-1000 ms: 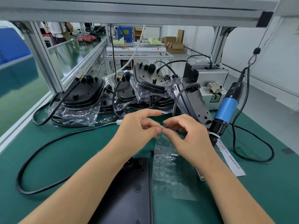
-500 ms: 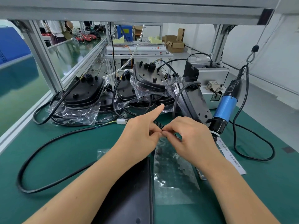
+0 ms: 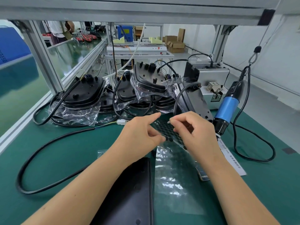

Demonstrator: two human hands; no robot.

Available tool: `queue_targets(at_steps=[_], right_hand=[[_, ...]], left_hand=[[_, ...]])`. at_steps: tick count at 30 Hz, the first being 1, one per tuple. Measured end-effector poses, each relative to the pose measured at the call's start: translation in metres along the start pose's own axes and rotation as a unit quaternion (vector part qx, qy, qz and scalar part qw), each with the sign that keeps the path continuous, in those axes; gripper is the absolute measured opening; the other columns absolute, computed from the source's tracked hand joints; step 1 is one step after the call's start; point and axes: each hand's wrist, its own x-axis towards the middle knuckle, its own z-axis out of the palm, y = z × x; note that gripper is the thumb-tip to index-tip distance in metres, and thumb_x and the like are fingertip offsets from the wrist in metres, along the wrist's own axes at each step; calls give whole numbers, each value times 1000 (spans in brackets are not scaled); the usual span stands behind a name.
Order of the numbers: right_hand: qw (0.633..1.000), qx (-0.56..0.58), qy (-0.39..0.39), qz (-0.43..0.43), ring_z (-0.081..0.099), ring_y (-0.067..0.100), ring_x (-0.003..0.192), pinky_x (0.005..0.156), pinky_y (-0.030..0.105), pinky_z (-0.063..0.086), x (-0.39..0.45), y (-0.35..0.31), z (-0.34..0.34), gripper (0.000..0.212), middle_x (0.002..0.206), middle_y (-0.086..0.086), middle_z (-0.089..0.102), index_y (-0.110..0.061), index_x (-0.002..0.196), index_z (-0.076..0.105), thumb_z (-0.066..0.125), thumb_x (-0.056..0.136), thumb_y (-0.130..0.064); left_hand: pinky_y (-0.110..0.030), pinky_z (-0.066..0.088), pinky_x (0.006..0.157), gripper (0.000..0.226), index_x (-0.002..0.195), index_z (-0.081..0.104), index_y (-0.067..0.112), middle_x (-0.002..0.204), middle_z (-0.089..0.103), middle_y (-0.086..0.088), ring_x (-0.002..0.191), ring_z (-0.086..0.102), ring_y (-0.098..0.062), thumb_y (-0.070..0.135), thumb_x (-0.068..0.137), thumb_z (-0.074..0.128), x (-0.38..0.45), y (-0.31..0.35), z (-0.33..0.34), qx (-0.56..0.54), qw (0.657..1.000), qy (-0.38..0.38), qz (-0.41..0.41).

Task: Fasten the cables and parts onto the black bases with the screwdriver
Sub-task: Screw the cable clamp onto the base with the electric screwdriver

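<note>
Black bases: one flat black base (image 3: 129, 192) lies at the near edge of the bench (image 3: 56, 151), under the left forearm, within easy reach; more, cabled, are stacked along the far edge.
Stacked bases, far left: a pile (image 3: 84, 93) sits in a clear plastic bag (image 3: 76, 114), likely kept wrapped until its turn.
Loose cable: a black cable (image 3: 48, 146) loops across the bench's left half to a white connector (image 3: 121, 122) near mid-bench.
Left hand: left hand (image 3: 139, 135) hovers mid-bench, forefinger out, thumb by a black dot on the sheet; this grip looks slightly apart, and I cannot tell if it pinches anything.
Dotted sheet: a clear film (image 3: 168, 133) carrying rows of small black round pieces, probably pads or caps for the bases; its emptier part trails toward the near edge.
Right hand: right hand (image 3: 193, 132) has fingers curled together, steadying the sheet's upper edge.
Screwdriver: the blue screwdriver (image 3: 227, 108) hangs from a hook by the right edge, unused.
Grey box: a metal unit (image 3: 214, 78) at the far right; contents not visible.
</note>
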Motion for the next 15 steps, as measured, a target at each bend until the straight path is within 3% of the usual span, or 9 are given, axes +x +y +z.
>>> queue_targets(at_steps=[2, 4, 6, 8, 10, 15], right_hand=[[999, 1, 23, -28, 61, 3, 84, 74, 8, 43, -1, -2, 1, 6, 86, -11, 66, -14, 90, 71, 66, 91, -16], [995, -21, 50, -86, 60, 6, 84, 77, 12, 44, -2, -4, 2, 12, 88, -2, 66, -7, 91, 70, 63, 93, -16], [983, -54, 78, -154, 60, 11, 83, 76, 17, 47, -3, -6, 4, 16, 89, 4, 65, -1, 92, 71, 62, 94, -14], [970, -74, 100, -210, 61, 16, 81, 73, 21, 50, -5, -7, 7, 15, 88, 7, 65, 2, 93, 71, 61, 95, -10], [961, -77, 114, -240, 62, 19, 80, 72, 25, 51, -6, -7, 10, 16, 88, 10, 65, 4, 93, 71, 61, 95, -8], [953, -75, 124, -265, 63, 22, 79, 73, 25, 52, -6, -6, 11, 20, 88, 12, 66, 4, 94, 72, 59, 97, -11]], left_hand=[[-12, 45, 65, 43, 126, 60, 38, 86, 68, 19, 62, 59, 9, 35, 84, 69, 1, 2, -1, 15, 999, 36, -19], [-10, 37, 52, 10, 92, 74, 32, 73, 67, 13, 48, 51, 2, 33, 88, 65, 2, 8, -5, -42, 995, 73, -56], [-15, 34, 43, 26, 68, 75, 18, 67, 67, 0, 50, 49, -7, 27, 89, 63, 1, 16, -10, -230, 961, 22, -154], [-16, 29, 37, 27, 61, 72, 9, 65, 63, -6, 48, 48, -10, 23, 82, 63, 0, 25, -18, -397, 886, -76, -226], [-16, 27, 36, 21, 61, 70, 6, 64, 61, -7, 47, 46, -10, 26, 66, 66, -1, 29, -24, -444, 848, -146, -251], [-15, 25, 37, 10, 60, 65, 6, 62, 57, -6, 47, 42, -10, 16, 58, 66, -5, 33, -26, -463, 836, -146, -256]])
